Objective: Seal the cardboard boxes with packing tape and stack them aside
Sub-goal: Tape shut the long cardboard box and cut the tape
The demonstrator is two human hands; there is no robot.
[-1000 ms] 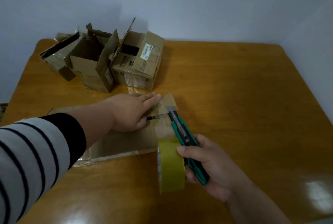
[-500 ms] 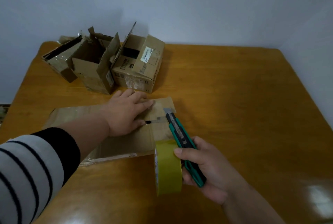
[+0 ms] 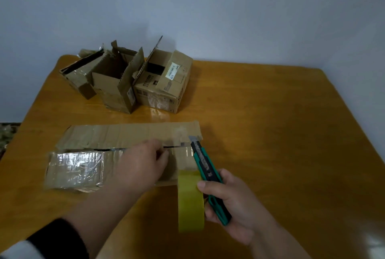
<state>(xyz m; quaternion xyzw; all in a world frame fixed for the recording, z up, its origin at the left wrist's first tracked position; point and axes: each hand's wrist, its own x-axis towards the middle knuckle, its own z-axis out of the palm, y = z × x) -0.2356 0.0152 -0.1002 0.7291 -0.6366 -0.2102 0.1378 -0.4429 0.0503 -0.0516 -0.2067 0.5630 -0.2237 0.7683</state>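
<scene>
dim, soft light; glare patch on table [image 3: 373, 240]; wide-angle bend, left hand [image 3: 141, 167] blurred.

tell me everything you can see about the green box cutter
The box cutter has a green plastic-looking body with a black slider track along its top and a short grey blade pushed out at the far end. The right hand grips its rear half, together with the yellow tape roll beside it. It points away from the person, angled leftward, blade tip at the tape strip crossing the seam of the flat cardboard box.
</scene>
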